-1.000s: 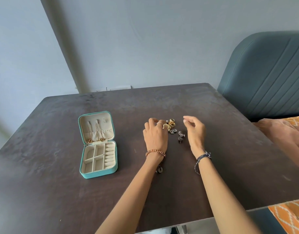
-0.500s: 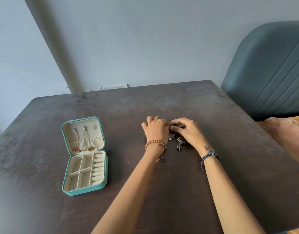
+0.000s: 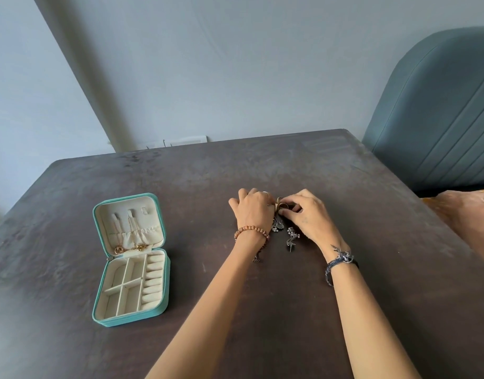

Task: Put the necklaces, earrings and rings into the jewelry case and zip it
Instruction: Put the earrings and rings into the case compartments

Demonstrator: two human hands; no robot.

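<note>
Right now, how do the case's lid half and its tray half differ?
The lid half lies farther from the person; the tray half lies nearer. The lid half has a gathered pocket and gold chains hanging inside; the tray half has dividers and ring rolls, with nothing visible in them. Both are teal outside, cream inside, and lie open flat on the table.

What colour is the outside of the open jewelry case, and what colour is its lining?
The jewelry case is teal outside with a cream lining, seen clearly in the head view.

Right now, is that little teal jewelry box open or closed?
Open. The jewelry case lies flat on the table with its lid folded back, showing gold chains and the cream divided tray.
</note>
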